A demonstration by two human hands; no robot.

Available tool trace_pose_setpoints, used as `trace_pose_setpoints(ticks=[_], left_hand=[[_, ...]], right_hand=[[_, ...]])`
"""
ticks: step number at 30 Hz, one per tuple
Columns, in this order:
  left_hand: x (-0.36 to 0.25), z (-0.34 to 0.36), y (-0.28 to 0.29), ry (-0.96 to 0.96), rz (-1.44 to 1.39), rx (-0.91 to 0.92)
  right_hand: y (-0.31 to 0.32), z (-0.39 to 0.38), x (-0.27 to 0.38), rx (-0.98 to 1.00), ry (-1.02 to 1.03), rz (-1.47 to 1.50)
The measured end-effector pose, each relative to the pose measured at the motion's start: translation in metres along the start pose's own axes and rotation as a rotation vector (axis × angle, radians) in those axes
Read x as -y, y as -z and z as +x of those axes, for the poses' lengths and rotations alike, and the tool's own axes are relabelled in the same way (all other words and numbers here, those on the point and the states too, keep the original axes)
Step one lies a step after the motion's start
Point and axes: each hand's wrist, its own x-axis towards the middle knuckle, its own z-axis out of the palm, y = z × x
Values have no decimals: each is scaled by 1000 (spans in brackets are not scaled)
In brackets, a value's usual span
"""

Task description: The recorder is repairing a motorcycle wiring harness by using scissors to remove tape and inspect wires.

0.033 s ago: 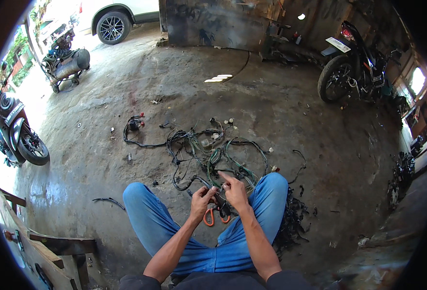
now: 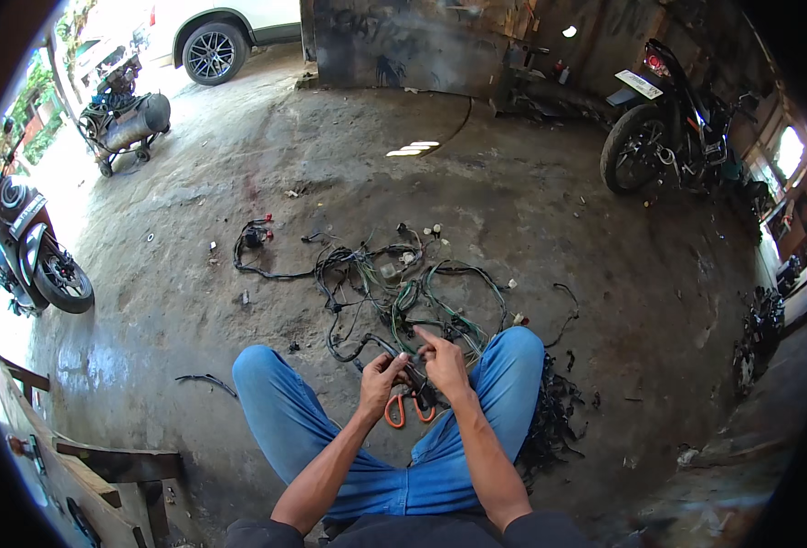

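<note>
A wiring harness (image 2: 330, 274) lies tangled on the floor in front of me, its black-wrapped branches and green wires ending in several connectors. Its near end comes up between my knees. My left hand (image 2: 383, 379) pinches that part between thumb and fingers. Close on its right, my right hand (image 2: 445, 363) has its index finger stretched forward over the wires, while the other fingers curl in on the harness; their exact grip is partly hidden. Just below my hands sits a pair of scissors (image 2: 394, 413) with orange handles, its blades hidden.
Black scraps (image 2: 557, 420) are heaped beside my right knee. A loose strip (image 2: 207, 379) lies to the left. Wooden framing (image 2: 116, 461) stands at the lower left. Farther out are motorcycles (image 2: 636, 151) on both sides, an air compressor (image 2: 130, 123) and a white car (image 2: 271, 20).
</note>
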Motion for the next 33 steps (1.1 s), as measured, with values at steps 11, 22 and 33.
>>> trace_pose_setpoints(ticks=[11, 22, 33], left_hand=[[4, 2, 0, 34, 114, 93], [11, -3, 3, -44, 234, 115], [-2, -13, -8, -200, 404, 102]], right_hand=[[1, -3, -3, -347, 289, -574], [0, -1, 11, -337, 287, -313], [4, -3, 40, -219, 0, 48]])
